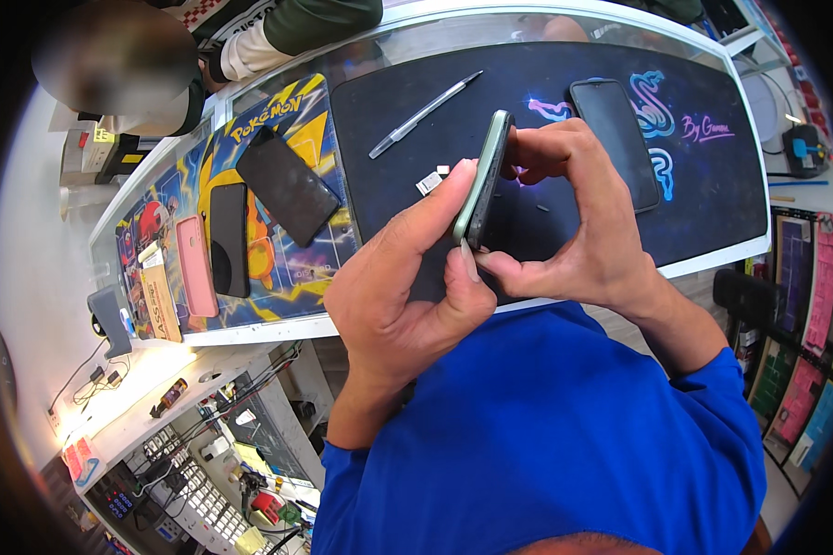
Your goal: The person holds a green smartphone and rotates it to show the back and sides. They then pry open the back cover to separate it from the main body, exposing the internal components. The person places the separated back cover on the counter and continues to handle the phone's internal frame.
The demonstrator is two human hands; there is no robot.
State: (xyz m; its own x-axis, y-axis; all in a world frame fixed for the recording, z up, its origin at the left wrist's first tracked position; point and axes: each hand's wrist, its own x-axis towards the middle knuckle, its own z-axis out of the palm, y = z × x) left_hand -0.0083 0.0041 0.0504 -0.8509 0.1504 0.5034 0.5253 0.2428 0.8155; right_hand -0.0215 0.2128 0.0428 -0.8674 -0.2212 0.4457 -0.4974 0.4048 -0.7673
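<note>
Both of my hands hold a phone (pixel 484 185) edge-on above the black mat. One long side of it is pale green and the other is black; whether the two are phone and case I cannot tell. My left hand (pixel 398 268) grips the green side, its thumb at the lower end. My right hand (pixel 597 208) curls round the black side, fingers at the upper part and thumb by the lower end. Behind the left fingers lie small white card-like pieces (pixel 428 182) on the mat. The phone's faces are mostly hidden.
A clear pen (pixel 426 113) and a dark phone (pixel 615 143) lie on the black mat (pixel 379 102). On the colourful mat at left are two black phones or cases (pixel 287 185) and a pink phone case (pixel 195 265). Across the glass counter sits another person's sleeved arm (pixel 278 42).
</note>
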